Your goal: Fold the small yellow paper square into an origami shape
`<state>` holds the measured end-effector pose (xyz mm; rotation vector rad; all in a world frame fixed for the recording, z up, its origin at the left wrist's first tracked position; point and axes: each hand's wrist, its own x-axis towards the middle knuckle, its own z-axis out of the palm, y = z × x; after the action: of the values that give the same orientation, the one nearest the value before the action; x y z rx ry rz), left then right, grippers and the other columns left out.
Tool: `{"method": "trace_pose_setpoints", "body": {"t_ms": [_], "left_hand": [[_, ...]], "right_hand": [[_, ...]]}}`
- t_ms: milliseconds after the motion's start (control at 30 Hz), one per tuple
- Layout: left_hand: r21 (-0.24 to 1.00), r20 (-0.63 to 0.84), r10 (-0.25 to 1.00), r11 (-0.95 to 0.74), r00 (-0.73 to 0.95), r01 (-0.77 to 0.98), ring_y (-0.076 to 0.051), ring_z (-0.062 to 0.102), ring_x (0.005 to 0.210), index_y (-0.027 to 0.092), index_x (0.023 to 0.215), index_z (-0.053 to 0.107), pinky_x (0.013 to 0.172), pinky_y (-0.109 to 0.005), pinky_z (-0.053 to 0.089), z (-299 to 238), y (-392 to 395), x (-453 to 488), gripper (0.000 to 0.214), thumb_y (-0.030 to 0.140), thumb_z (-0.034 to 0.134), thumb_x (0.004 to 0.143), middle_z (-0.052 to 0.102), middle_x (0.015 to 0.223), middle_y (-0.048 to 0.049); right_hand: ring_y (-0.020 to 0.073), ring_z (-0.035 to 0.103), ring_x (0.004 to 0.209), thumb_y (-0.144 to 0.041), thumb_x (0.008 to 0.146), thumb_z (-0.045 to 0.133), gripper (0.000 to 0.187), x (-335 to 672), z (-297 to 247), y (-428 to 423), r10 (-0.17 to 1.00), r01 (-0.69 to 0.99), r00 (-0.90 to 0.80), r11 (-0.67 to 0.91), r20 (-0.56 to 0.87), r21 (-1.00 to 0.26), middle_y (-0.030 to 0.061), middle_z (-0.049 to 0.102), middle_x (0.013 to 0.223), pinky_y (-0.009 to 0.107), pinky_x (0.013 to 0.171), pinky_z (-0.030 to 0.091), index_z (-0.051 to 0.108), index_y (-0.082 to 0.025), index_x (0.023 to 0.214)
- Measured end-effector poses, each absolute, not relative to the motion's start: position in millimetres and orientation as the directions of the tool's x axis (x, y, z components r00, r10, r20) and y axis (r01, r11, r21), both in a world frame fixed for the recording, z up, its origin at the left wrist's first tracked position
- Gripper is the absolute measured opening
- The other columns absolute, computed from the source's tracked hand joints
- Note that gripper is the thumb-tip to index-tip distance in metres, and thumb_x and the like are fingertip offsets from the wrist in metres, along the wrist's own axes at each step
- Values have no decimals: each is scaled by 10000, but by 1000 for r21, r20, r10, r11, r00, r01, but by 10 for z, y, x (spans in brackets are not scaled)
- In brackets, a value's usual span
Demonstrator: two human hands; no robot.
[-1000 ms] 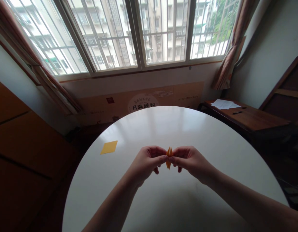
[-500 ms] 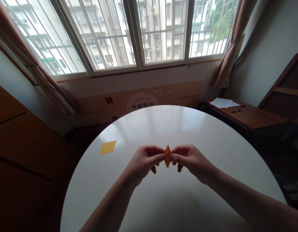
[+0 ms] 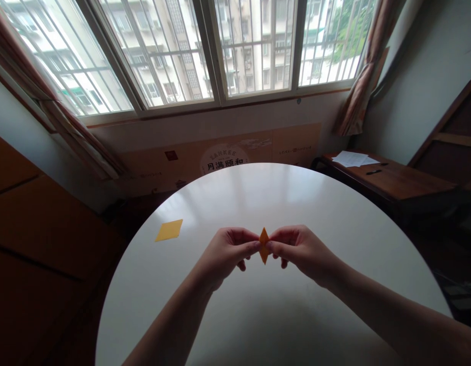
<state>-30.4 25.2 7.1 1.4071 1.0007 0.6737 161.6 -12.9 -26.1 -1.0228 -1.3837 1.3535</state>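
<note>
A small folded piece of orange paper (image 3: 264, 247), diamond-shaped from here, is held upright above the white round table. My left hand (image 3: 231, 252) pinches its left side between thumb and fingers. On the opposite side my right hand (image 3: 296, 247) grips it the same way, so both hands are closed on it. The fingertips cover the paper's two side corners. Off to the left, a flat yellow sheet of paper (image 3: 169, 230) lies on the table, touched by neither hand.
The round white table (image 3: 151, 300) fills the middle of the view. Behind its right edge stands a brown wooden bench (image 3: 414, 178) bearing white papers (image 3: 353, 158) and a small dark object (image 3: 373, 172). A barred window and curtains are beyond, with a wooden cabinet (image 3: 33, 229) at left.
Both hands stay pinched on the orange paper in almost the same place. The paper looks slightly turned or flattened, its middle crease showing less. The whole view has shifted a little.
</note>
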Motion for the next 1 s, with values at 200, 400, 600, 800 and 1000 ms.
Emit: {"method": "trace_pose_setpoints", "body": {"t_ms": [200, 400, 600, 800, 1000], "left_hand": [[973, -88, 884, -23, 459, 231, -100, 524, 537, 135, 818, 776, 439, -179, 429, 73, 227, -299, 265, 383, 798, 728, 703, 694, -47], [950, 1, 898, -138, 439, 280, -146, 621, 622, 144, 868, 749, 457, -189, 448, 63, 177, -275, 191, 320, 737, 792, 748, 773, -66], [940, 141, 906, -249, 399, 233, -161, 665, 651, 155, 949, 659, 482, -198, 438, 62, 135, -253, 233, 288, 757, 784, 752, 767, -60], [953, 136, 901, -233, 411, 194, -151, 654, 630, 150, 929, 659, 486, -199, 435, 54, 143, -257, 229, 278, 764, 771, 741, 747, -53], [974, 70, 894, -157, 442, 163, -142, 625, 622, 142, 925, 725, 466, -192, 453, 70, 154, -257, 238, 329, 758, 782, 748, 788, -70]], "right_hand": [[142, 602, 635, -375, 828, 739, 229, 1618, -254, -125, 976, -32, -214, 41, 47, -999, 64, 745, 791, 240, 535, 491, 785, -156, 878], [147, 604, 644, -388, 829, 743, 237, 1619, -264, -134, 975, -28, -216, 50, 55, -998, 64, 749, 798, 244, 542, 493, 791, -168, 900], [162, 615, 680, -425, 805, 767, 284, 1606, -261, -126, 975, -22, -211, 66, 69, -998, 70, 753, 828, 244, 539, 487, 796, -181, 946], [153, 605, 651, -409, 818, 751, 257, 1606, -236, -134, 976, -49, -209, 46, 56, -998, 64, 743, 799, 244, 536, 482, 787, -173, 913], [139, 599, 644, -312, 827, 721, 172, 1607, -229, -151, 975, -90, -212, 49, 67, -995, 44, 716, 768, 233, 544, 484, 776, -164, 895]]}}
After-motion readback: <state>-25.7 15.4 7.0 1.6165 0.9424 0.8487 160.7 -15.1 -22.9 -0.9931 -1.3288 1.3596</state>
